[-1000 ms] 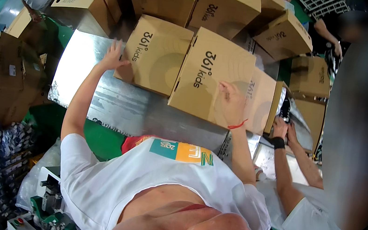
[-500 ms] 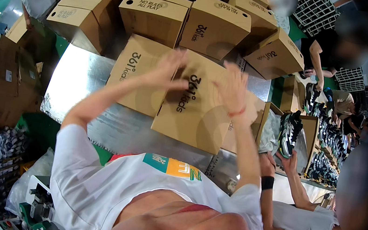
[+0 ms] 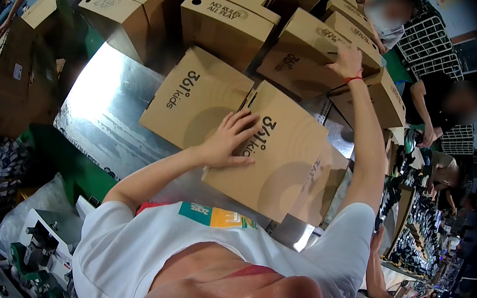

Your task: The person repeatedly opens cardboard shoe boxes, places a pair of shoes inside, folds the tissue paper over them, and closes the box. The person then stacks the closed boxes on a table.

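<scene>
Boxes [image 3: 226, 22] stand in rows at the far side of the metal table [image 3: 102, 96]. The left hand [image 3: 230, 142] lies spread on the near box [image 3: 286, 156], fingers at its left edge. That box lies flat, printed face up, close beside the left box [image 3: 190, 102]. The right hand [image 3: 346, 62] is at the top of the far box [image 3: 304, 51], fingers bent; whether they pinch it, I cannot tell. A red cord [image 3: 353, 78] circles the right wrist.

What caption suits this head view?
Left hand over a cardboard box, right hand at the box behind, metal table below.
</scene>
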Action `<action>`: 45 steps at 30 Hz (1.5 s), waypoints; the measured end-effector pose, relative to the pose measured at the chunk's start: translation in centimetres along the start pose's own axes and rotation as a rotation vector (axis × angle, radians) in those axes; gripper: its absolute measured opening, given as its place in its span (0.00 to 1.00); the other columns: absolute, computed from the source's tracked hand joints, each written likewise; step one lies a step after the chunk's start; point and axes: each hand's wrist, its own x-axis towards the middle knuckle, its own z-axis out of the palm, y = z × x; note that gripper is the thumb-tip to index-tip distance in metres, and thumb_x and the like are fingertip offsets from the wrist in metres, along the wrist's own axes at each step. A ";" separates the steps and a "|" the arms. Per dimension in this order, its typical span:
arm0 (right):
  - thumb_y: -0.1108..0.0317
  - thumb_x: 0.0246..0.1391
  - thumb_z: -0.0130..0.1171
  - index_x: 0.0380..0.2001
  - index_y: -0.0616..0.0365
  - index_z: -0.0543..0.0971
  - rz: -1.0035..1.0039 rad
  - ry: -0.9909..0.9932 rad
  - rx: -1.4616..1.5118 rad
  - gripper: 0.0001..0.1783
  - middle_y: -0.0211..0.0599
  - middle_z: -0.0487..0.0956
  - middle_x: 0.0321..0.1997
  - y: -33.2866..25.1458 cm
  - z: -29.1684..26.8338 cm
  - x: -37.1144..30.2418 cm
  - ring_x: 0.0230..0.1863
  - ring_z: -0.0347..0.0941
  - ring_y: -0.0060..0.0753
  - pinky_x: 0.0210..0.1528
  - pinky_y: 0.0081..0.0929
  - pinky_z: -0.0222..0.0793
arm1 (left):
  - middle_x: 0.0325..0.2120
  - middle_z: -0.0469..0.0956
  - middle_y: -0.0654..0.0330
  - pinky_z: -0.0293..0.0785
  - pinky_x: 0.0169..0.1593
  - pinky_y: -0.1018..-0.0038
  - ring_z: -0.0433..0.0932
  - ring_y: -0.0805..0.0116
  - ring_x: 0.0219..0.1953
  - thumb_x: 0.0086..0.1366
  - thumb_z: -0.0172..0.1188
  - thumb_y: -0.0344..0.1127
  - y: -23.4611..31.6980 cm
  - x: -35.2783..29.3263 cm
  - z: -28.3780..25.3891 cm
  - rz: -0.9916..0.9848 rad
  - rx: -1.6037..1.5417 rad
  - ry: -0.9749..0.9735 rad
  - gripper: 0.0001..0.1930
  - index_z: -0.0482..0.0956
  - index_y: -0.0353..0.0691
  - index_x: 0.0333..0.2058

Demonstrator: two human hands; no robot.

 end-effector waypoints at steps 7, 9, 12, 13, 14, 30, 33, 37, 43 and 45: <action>0.61 0.25 0.70 0.44 0.56 0.70 -0.268 0.231 -0.056 0.36 0.46 0.72 0.38 0.1 -17.4 -3.7 0.42 0.68 0.47 0.43 0.36 0.65 | 0.59 0.52 0.48 0.44 0.62 0.59 0.46 0.49 0.62 0.50 0.63 0.47 -1.9 -0.4 0.5 -0.006 -0.301 0.100 0.39 0.57 0.41 0.57; 0.61 0.29 0.69 0.46 0.57 0.68 -0.285 0.274 -0.098 0.36 0.45 0.72 0.37 -2.4 -23.4 -4.9 0.42 0.68 0.44 0.44 0.35 0.66 | 0.60 0.50 0.51 0.43 0.63 0.62 0.45 0.56 0.63 0.52 0.63 0.45 -2.8 -0.4 -0.6 -0.068 -0.399 0.192 0.40 0.52 0.40 0.59; 0.55 0.36 0.68 0.48 0.58 0.67 -0.097 0.243 0.147 0.36 0.43 0.74 0.36 -2.8 -29.6 -6.2 0.40 0.70 0.37 0.43 0.30 0.66 | 0.61 0.47 0.52 0.43 0.63 0.65 0.45 0.58 0.64 0.52 0.63 0.45 -1.9 -1.2 -3.9 -0.151 -0.633 0.272 0.43 0.47 0.37 0.60; 0.53 0.40 0.66 0.49 0.58 0.66 -0.013 0.187 0.329 0.35 0.42 0.74 0.37 -4.4 -31.7 -6.8 0.39 0.70 0.35 0.43 0.29 0.66 | 0.61 0.46 0.51 0.43 0.63 0.66 0.45 0.58 0.64 0.52 0.63 0.46 -1.4 -1.8 -5.1 -0.188 -0.717 0.298 0.45 0.46 0.35 0.60; 0.56 0.37 0.66 0.46 0.60 0.68 -0.051 0.187 0.405 0.33 0.40 0.74 0.36 -7.0 -33.4 -7.6 0.39 0.70 0.32 0.43 0.28 0.65 | 0.62 0.46 0.52 0.42 0.63 0.66 0.44 0.59 0.64 0.52 0.62 0.46 -0.9 -2.8 -6.1 -0.170 -0.822 0.399 0.45 0.45 0.35 0.61; 0.48 0.56 0.46 0.25 0.63 0.76 -0.096 -0.171 0.989 0.26 0.37 0.77 0.30 -15.0 -15.4 -7.3 0.36 0.72 0.29 0.43 0.23 0.64 | 0.45 0.68 0.50 0.63 0.49 0.75 0.66 0.67 0.49 0.50 0.65 0.31 -5.5 -17.6 -7.6 -0.809 -1.117 1.132 0.39 0.52 0.26 0.55; 0.49 0.61 0.38 0.20 0.63 0.74 -0.067 -0.018 1.073 0.29 0.34 0.76 0.25 -14.9 -17.2 -10.0 0.33 0.71 0.28 0.41 0.22 0.64 | 0.40 0.68 0.54 0.63 0.45 0.76 0.66 0.69 0.42 0.47 0.68 0.33 -3.4 -15.7 -8.0 -0.756 -0.586 1.174 0.37 0.56 0.26 0.52; 0.50 0.62 0.35 0.21 0.62 0.73 0.005 0.337 1.044 0.29 0.33 0.75 0.24 -12.9 -20.4 -11.6 0.31 0.70 0.25 0.39 0.23 0.64 | 0.37 0.66 0.55 0.65 0.43 0.72 0.67 0.63 0.41 0.46 0.65 0.29 5.3 -10.4 -8.3 -0.177 0.003 0.933 0.22 0.64 0.35 0.38; 0.59 0.61 0.42 0.24 0.63 0.75 -0.162 0.159 1.192 0.20 0.29 0.76 0.27 -14.1 -20.7 -9.1 0.30 0.71 0.19 0.36 0.18 0.65 | 0.48 0.66 0.49 0.65 0.53 0.69 0.68 0.56 0.51 0.52 0.49 0.32 7.8 -4.7 -2.9 0.522 0.363 0.236 0.09 0.66 0.35 0.32; 0.63 0.56 0.51 0.26 0.63 0.77 -0.186 0.025 0.966 0.13 0.30 0.77 0.26 -14.1 -18.4 -9.4 0.29 0.72 0.18 0.34 0.18 0.66 | 0.49 0.66 0.49 0.65 0.53 0.68 0.67 0.56 0.51 0.52 0.49 0.33 7.8 -4.8 -1.7 0.544 0.424 0.191 0.10 0.66 0.35 0.33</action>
